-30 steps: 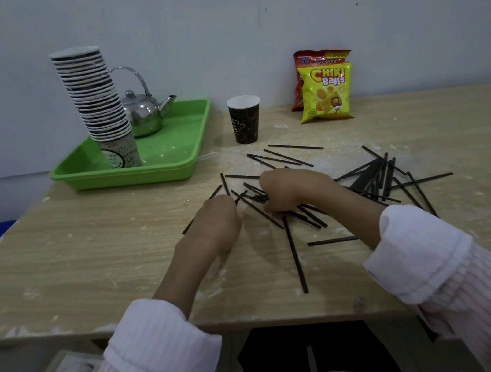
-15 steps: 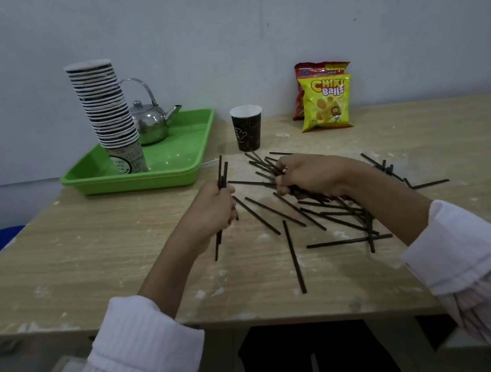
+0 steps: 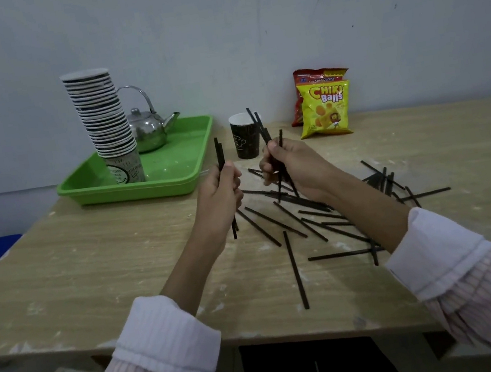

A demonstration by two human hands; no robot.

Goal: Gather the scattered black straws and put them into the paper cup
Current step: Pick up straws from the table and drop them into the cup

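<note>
My left hand (image 3: 222, 189) is lifted above the table and grips two or three black straws (image 3: 220, 154) held upright. My right hand (image 3: 294, 166) is also raised, closed on a small bunch of black straws (image 3: 262, 128) that fan upward in front of the black paper cup (image 3: 244, 137). The cup stands upright on the table behind both hands, its white inside showing. Several loose black straws (image 3: 296, 269) lie scattered on the wooden table (image 3: 88, 259) below and to the right of my right hand.
A green tray (image 3: 173, 182) at the back left holds a tall stack of paper cups (image 3: 103, 121) and a metal teapot (image 3: 148, 130). Two snack bags (image 3: 323, 109) lean on the wall at the back right. The table's front edge is near my sleeves.
Both hands rose off the table with the straws they gathered. The straws in each hand turned from slanted to nearly upright, and the right hand moved closer to the cup.
</note>
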